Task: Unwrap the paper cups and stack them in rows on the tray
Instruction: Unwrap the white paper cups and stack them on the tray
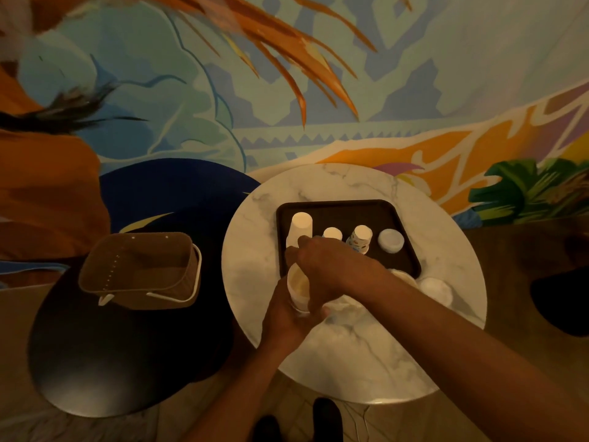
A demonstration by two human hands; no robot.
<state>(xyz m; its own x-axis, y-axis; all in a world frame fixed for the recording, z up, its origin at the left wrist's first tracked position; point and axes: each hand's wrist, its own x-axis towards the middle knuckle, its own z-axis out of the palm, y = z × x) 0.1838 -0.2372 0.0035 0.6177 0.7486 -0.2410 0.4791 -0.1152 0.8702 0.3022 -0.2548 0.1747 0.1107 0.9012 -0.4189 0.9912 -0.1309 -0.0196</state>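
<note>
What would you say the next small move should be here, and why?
Probably the right hand should pull one cup free of the stack that the left hand grips: it reaches to the stack's rim, and the tray holds just one row of upturned cups.

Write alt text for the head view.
A person's left hand grips white paper cups above a round white marble table, the right hand crossing over them. Behind, upturned cups stand in a row on a dark rectangular tray.
</note>
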